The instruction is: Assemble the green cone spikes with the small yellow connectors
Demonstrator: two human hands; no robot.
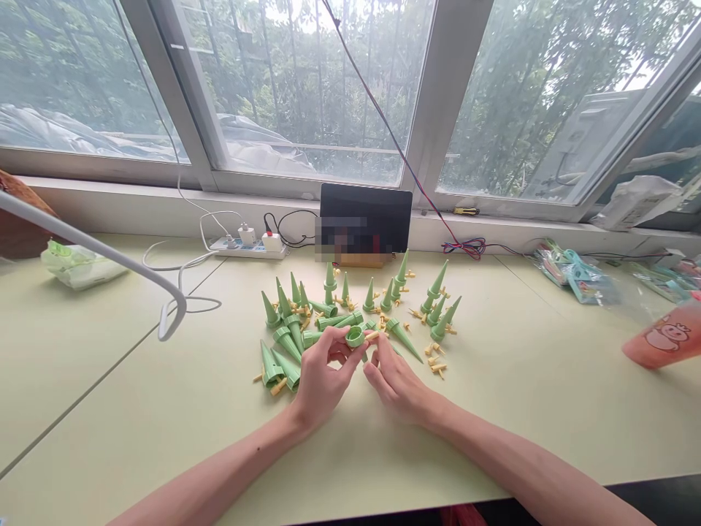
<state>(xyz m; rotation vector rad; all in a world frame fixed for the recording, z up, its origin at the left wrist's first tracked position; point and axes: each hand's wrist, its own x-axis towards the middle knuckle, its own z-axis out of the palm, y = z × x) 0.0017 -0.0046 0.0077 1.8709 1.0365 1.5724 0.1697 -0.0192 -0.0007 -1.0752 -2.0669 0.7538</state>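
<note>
Between thumb and fingers, my left hand (327, 371) holds a green plastic plant watering spike (355, 337), its round open end facing up toward me. My right hand (395, 380) pinches a small yellow valve (372, 336) at the right side of that green rim. Whether the valve sits in the spike's wall or only touches it, I cannot tell. Around both hands lie more green spikes (405, 340), some standing point up, others on their sides. Loose yellow valves (437, 367) are scattered among them, several to the right of my right hand.
A dark tablet (366, 219) leans by the window behind the spikes. At the back left is a power strip (249, 248) with white cables. A white curved bar (109, 245) crosses the left side. On the right stand a pink bottle (665, 336) and plastic packets (575, 274).
</note>
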